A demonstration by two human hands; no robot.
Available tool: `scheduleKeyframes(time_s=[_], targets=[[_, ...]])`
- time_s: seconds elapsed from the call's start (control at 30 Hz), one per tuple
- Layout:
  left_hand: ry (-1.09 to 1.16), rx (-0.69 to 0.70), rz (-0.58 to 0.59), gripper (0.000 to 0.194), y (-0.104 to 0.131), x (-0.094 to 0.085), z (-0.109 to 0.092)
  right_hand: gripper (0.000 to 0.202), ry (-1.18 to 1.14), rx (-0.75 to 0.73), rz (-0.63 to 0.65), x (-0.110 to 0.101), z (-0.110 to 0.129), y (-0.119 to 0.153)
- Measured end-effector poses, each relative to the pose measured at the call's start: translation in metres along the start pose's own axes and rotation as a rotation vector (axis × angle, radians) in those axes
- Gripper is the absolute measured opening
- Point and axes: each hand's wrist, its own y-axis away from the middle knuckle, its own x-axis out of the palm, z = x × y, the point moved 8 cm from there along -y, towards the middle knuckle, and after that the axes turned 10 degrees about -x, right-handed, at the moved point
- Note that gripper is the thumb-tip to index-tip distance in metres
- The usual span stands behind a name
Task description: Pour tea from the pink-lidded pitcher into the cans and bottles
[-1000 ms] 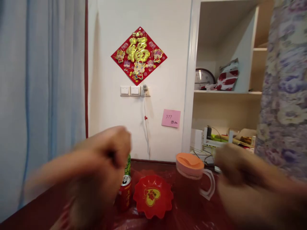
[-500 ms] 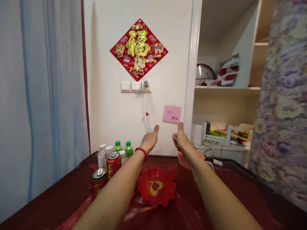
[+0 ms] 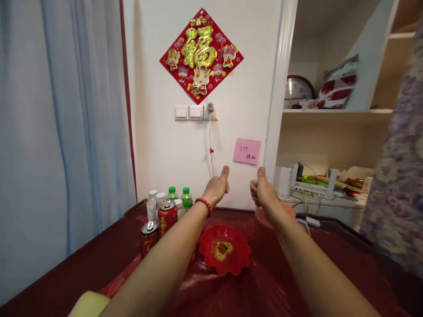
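Both arms reach forward over the table. My left hand (image 3: 216,189), with a red bead bracelet (image 3: 205,206) at its wrist, is a fist with the thumb raised and nothing in it. To its right, my right hand (image 3: 263,189) makes the same shape, fingers curled in and thumb up. The two hands are apart in front of the wall. Below and between the arms lies a red scalloped dish (image 3: 239,251) with a gold pattern. An orange-red round container (image 3: 264,229) stands under my right hand and wrist, partly hidden by them.
Red cans (image 3: 148,237) and several bottles (image 3: 152,207) with white or green caps stand left of my left arm. A yellow object (image 3: 90,304) shows at the bottom left. Behind are a pink note (image 3: 246,151), a white router (image 3: 312,189) and curtains.
The whole scene has shifted right and slightly up in the picture. The yellow object has come into view at the bottom left. Both hands keep their thumbs-up shape.
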Motion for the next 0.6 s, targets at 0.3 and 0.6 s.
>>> scheduleKeyframes(time_s=[0.3,0.6], targets=[[-0.006,0.214,0.109,0.048,0.118,-0.115,0.018,0.052,0.162,-0.190,0.169,-0.054,-0.003,0.101],[0.033,-0.245,0.078,0.095,0.164,-0.161,0.226,0.048,0.159,-0.169,0.040,-0.087,-0.008,0.112]])
